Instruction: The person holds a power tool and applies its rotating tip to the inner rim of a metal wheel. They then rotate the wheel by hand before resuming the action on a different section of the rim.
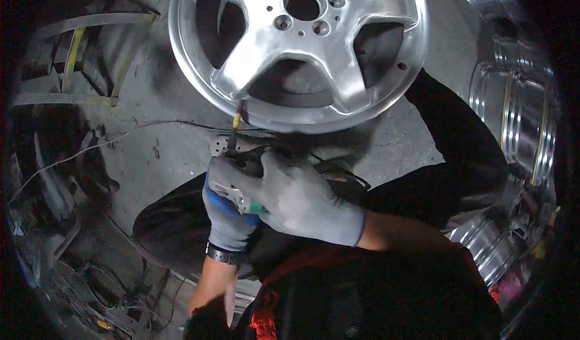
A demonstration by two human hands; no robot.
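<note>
A silver five-spoke alloy wheel [260, 41] lies tilted in front of me, its bare metal shining. My right hand [299, 201], in a grey knit glove, is wrapped round a hand-held rotary tool, probably a die grinder [228, 196], with a silver body and a green band. From beneath, my left hand [232, 231], in a grey and blue glove, closes round the same tool. Its thin shaft [236, 121] has a yellow band and a dark reddish tip. That tip overlaps the wheel's lower rim near the end of the left spoke. The gloves hide most of the tool.
A thin cable [96, 148] runs across the grey floor [145, 122]. Shiny wheel barrels [510, 116] stand along the right side. At the left is a metal frame [90, 19] with yellow strips. My dark-clothed legs [175, 219] are bent around the work.
</note>
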